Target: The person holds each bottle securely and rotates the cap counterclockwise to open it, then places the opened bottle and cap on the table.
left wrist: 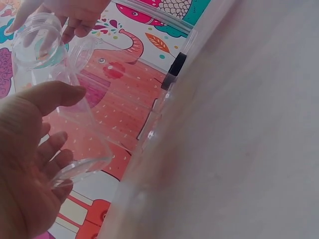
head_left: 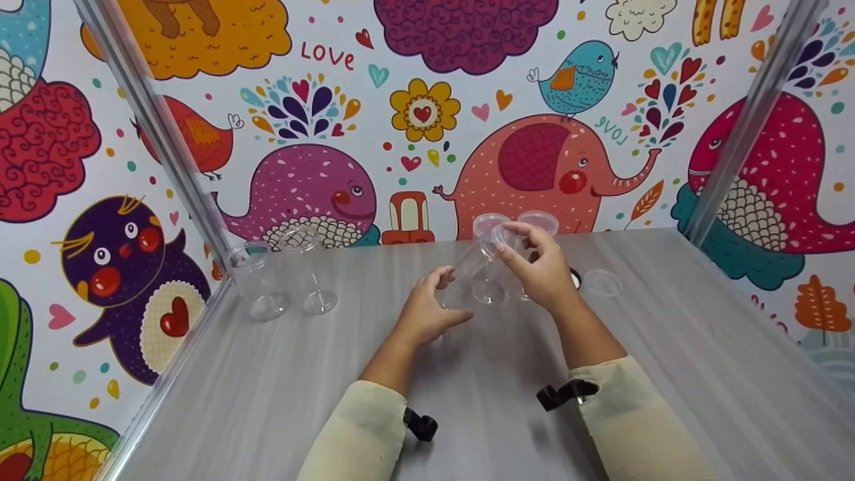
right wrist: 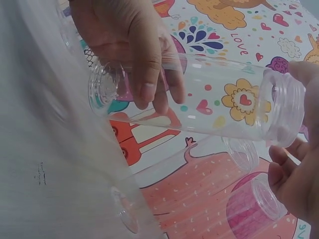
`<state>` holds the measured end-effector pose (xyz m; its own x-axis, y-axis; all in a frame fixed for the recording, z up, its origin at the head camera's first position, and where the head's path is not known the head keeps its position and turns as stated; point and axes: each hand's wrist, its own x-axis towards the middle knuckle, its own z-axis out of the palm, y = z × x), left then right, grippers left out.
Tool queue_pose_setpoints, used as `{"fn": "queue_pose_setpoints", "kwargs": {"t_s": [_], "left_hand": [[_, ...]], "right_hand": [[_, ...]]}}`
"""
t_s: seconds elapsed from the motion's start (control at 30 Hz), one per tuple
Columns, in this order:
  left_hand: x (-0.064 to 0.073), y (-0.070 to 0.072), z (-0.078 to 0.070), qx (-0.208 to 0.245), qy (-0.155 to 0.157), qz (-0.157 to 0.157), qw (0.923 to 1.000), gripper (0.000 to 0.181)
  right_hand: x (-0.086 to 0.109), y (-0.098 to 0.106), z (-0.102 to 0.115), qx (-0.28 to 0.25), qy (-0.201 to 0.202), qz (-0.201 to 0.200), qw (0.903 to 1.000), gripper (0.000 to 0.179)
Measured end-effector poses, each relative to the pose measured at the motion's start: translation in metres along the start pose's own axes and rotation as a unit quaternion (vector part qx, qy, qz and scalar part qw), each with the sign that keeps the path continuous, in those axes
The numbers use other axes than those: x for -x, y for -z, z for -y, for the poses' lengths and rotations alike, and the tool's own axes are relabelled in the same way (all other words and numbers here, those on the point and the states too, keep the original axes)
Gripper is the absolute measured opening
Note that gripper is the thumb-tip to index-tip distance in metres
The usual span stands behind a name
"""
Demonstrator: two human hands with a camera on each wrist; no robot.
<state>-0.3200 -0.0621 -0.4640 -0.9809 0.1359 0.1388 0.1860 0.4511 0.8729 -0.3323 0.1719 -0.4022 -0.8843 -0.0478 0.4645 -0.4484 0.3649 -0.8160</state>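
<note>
A tall clear plastic jar (right wrist: 199, 94) is held tilted between the two hands, its threaded neck toward the right hand. My left hand (head_left: 427, 308) holds it near the base, thumb on the near side and fingers behind. With thumb and fingers, my right hand (head_left: 542, 270) grips the neck (right wrist: 285, 109). Just behind the hands stand two similar clear jars, one (head_left: 489, 291) upright behind the held jar, the other (head_left: 540, 219) partly covered by the right hand.
Two more clear jars (head_left: 267, 306) (head_left: 320, 302) stand upright at the back left. A clear round lid (head_left: 603, 283) lies right of the right hand, beside a black-rimmed white disc (head_left: 576, 278) partly hidden by that hand. A printed wall (head_left: 414, 160) borders the grey table (head_left: 267, 401).
</note>
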Motion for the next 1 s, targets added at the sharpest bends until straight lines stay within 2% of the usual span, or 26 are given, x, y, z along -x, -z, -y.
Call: {"fn": "queue_pose_setpoints", "kwargs": {"t_s": [0.17, 0.3, 0.5, 0.67, 0.87, 1.0], "left_hand": [[-0.005, 0.004, 0.008, 0.032, 0.013, -0.020, 0.9992, 0.092], [-0.011, 0.011, 0.018, 0.062, 0.021, -0.061, 0.9960, 0.093], [-0.018, 0.030, 0.041, 0.108, 0.038, -0.146, 0.9827, 0.090], [-0.024, 0.049, 0.065, 0.113, 0.041, -0.201, 0.9722, 0.089], [-0.025, 0.069, 0.086, 0.099, 0.073, -0.228, 0.9658, 0.092], [-0.025, 0.075, 0.096, 0.115, 0.102, -0.237, 0.9593, 0.093]], "right_hand": [[-0.001, 0.002, -0.002, -0.025, 0.006, -0.006, 0.9996, 0.049], [-0.002, 0.004, -0.002, -0.050, 0.000, -0.009, 0.9987, 0.056], [-0.003, 0.010, -0.004, -0.083, -0.001, -0.022, 0.9963, 0.061], [-0.005, 0.015, -0.009, -0.110, 0.015, -0.029, 0.9934, 0.061], [-0.005, 0.023, -0.013, -0.156, 0.000, -0.028, 0.9873, 0.064], [-0.004, 0.036, -0.019, -0.154, -0.014, -0.038, 0.9872, 0.066]]}}
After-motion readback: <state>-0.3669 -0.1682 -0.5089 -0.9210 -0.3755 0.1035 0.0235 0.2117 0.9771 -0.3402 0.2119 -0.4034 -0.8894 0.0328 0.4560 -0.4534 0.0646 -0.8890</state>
